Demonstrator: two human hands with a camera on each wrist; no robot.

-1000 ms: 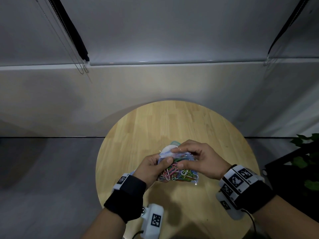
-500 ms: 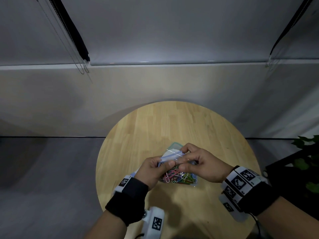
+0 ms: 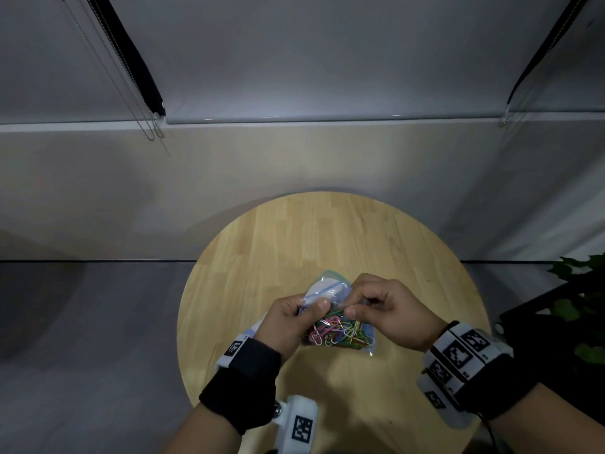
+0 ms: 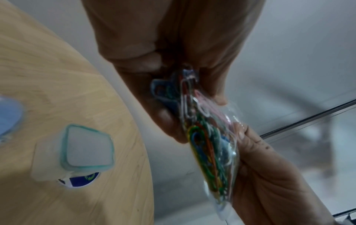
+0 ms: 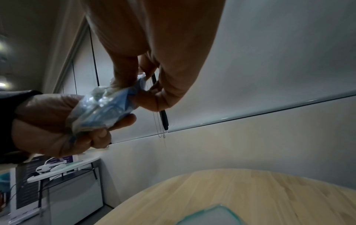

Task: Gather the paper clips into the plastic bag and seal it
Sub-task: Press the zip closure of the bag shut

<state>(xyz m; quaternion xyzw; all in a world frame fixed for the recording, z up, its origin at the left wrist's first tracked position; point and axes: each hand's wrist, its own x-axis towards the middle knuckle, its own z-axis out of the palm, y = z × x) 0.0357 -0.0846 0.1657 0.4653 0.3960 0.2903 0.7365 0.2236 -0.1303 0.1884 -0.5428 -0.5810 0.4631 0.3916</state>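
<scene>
A clear zip bag [image 3: 340,334] full of coloured paper clips [image 3: 330,329] hangs just above the round wooden table [image 3: 327,231]. My left hand [image 3: 311,306] grips the bag's left side, thumb on the front near the blue zip line [image 3: 322,289]. My right hand [image 3: 355,301] pinches the top edge at the right. In the left wrist view the clips [image 4: 204,149] show through the bag between both hands. The right wrist view shows the right hand's fingers [image 5: 127,73] pinching the crumpled bag top [image 5: 104,109], with the left hand [image 5: 48,124] holding it below.
A small clear container with a teal rim [image 3: 331,274] stands on the table just behind the bag, also the container [image 4: 87,149] beside a blue lid [image 4: 9,115]. A potted plant [image 3: 582,306] is off the table's right edge. A wall runs behind.
My right hand has curled from lying over the bag to pinching its top edge. Both hands have drawn together and the bag's mouth now stands up between them.
</scene>
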